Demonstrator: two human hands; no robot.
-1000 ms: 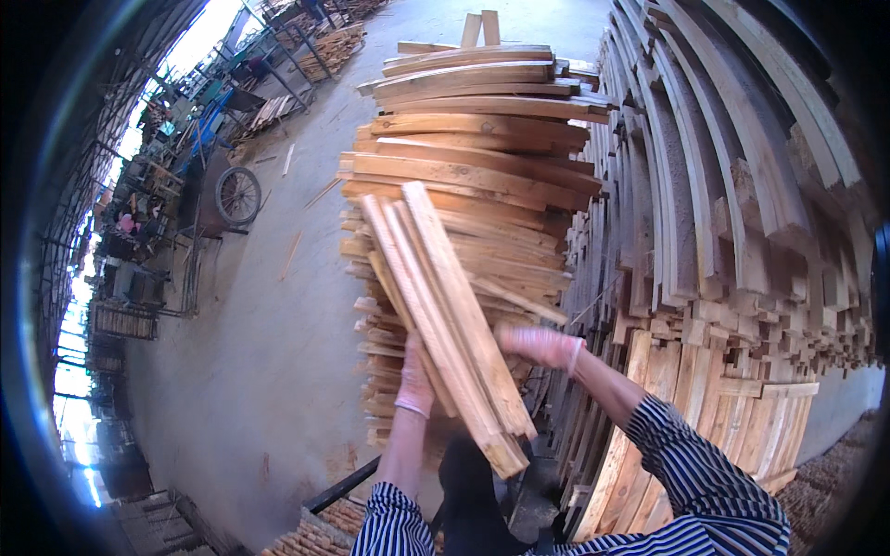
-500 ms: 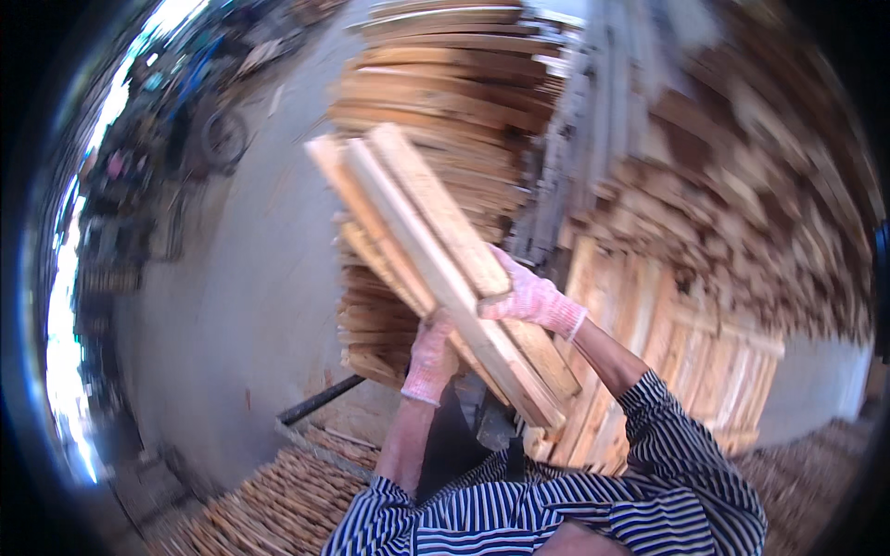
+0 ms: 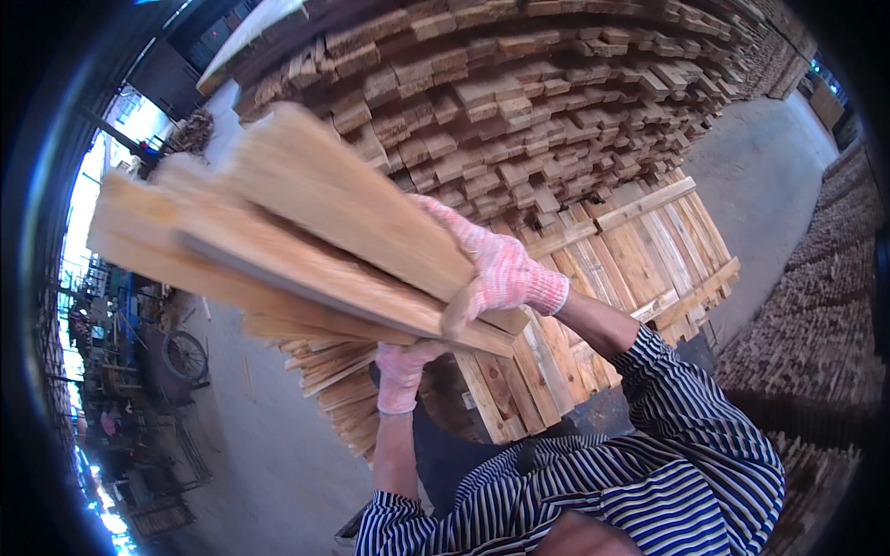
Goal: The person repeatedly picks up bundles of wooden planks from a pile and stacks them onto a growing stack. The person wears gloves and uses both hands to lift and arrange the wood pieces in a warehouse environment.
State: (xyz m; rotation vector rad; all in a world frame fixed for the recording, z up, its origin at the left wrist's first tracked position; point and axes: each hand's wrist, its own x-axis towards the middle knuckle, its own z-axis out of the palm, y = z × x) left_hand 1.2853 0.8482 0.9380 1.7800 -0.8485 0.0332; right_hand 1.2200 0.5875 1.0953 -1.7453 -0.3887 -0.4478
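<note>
Both gloved hands carry a bundle of wooden planks (image 3: 306, 236) raised in front of the stacked lumber wall (image 3: 556, 102). The right hand (image 3: 496, 273) wraps closed over the bundle's near end (fingers curled on top), while the left hand (image 3: 403, 366) presses up beneath it, gripping the underside. A wheel (image 3: 184, 355) stands on the concrete floor (image 3: 269, 454).

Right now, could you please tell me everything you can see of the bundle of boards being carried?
The bundle of boards is several long, flat planks of pale, rough-sawn wood, stacked loosely and slanting down from upper left to lower right, held up off the ground. Their far ends fan out unevenly at the left. The right hand, in a pink knit glove, wraps over the top near the lower end; the left hand, gloved alike, supports it from beneath. Nothing else touches it.
</note>
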